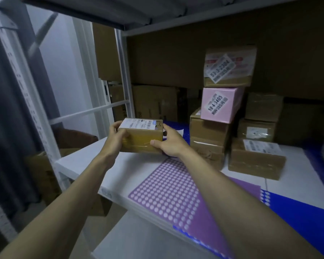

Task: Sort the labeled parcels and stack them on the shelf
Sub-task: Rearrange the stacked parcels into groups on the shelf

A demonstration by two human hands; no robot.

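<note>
Your left hand (114, 136) and right hand (167, 142) clasp a small taped box (141, 136) by its ends, low over the shelf (86, 166) near its front left corner, label up. You look to be mid-placement; next, check its label and set it down flat or carry it to the stacks (226, 101) toward the back right. Its label is too blurred to read, and whether its base touches the shelf is hidden.

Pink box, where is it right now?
Head view, right of centre on the shelf: the pink box sits mid-stack, on a brown carton and under the labelled brown parcel.
</note>
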